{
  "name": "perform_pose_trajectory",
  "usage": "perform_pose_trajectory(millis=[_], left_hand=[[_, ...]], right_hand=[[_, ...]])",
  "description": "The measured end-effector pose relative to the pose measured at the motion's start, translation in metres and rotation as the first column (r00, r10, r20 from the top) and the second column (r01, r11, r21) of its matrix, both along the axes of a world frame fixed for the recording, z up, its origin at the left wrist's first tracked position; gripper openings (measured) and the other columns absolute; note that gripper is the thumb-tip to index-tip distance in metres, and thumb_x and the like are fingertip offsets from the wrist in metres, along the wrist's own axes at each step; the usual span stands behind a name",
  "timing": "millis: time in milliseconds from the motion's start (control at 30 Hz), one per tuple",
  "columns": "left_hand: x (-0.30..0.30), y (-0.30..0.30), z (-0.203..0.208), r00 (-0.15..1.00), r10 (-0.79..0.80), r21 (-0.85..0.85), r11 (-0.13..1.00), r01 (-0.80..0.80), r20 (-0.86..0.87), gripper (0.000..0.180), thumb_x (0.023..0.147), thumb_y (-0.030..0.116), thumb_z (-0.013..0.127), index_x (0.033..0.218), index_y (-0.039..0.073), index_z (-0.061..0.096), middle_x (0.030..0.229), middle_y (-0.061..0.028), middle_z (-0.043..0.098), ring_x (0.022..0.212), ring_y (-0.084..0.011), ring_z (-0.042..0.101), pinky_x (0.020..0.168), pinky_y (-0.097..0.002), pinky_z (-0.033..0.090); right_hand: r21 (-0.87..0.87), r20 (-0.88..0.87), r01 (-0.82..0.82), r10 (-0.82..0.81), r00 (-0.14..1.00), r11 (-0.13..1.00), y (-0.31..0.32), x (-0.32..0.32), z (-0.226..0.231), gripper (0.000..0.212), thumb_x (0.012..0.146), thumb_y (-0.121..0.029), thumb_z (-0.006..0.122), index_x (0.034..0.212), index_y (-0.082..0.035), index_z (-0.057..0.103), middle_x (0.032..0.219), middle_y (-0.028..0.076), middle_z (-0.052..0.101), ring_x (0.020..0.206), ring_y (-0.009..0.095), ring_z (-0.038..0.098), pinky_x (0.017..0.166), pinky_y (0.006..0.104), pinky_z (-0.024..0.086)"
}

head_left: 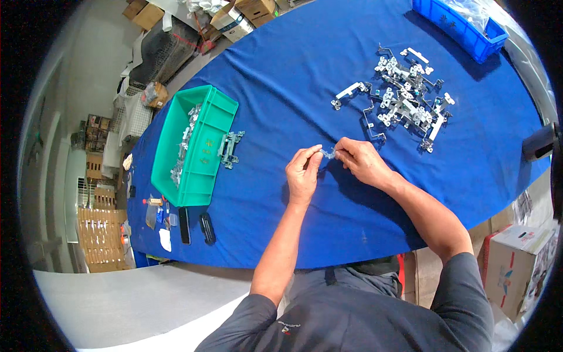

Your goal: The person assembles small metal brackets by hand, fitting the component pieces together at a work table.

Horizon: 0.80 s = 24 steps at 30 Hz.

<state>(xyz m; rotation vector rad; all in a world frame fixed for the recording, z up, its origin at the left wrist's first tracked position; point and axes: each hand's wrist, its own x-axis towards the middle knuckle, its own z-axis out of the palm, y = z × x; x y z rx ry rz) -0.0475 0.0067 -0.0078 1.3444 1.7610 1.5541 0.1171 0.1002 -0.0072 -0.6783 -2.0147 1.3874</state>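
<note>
Over the middle of the blue-clothed table, my left hand [303,174] and my right hand [363,162] pinch a small metal bracket [328,154] between them, one at each end. Most of the bracket is hidden by my fingers. To the right and farther off lies a loose pile of silvery metal brackets [410,102], some long and bent. Left of my hands, a few more brackets [230,149] rest against the side of a green plastic crate [202,182]. Inside that crate are several silvery metal parts [186,144].
A blue plastic bin [460,29] with clear plastic bags stands at the far right. A dark cylindrical object [539,142] is at the right edge. Near the left front lie a black phone-like slab [185,225] and a black tool-like object [207,229]. A cardboard box [510,267] stands beside the table.
</note>
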Motion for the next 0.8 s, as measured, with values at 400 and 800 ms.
perform_pose_trajectory(millis=[400,800], left_hand=[[0.004,-0.003,0.006,0.976,-0.066,0.015,0.997,0.07,-0.207,0.014,0.083,0.004,0.076,0.096,-0.001,0.073,0.087,-0.0067,0.068,0.075,-0.0116,0.063,0.066,-0.0247,0.049],[0.005,-0.006,0.002,0.998,0.067,0.127,0.99,-0.067,0.009,0.012,0.085,0.003,0.074,0.097,0.0,0.072,0.086,-0.0002,0.064,0.076,-0.0056,0.056,0.066,-0.0202,0.044]], right_hand=[[-0.319,-0.132,-0.191,0.156,0.979,0.928,0.012,0.001,-0.005,0.02,0.1,-0.013,0.053,0.111,0.001,0.062,0.081,0.003,0.06,0.071,0.008,0.057,0.059,0.0254,0.051],[0.0,0.063,-0.039,0.039,0.997,0.999,0.006,0.0,-0.002,0.017,0.094,-0.011,0.061,0.103,0.003,0.066,0.078,0.008,0.068,0.067,0.013,0.062,0.063,0.03,0.053]])
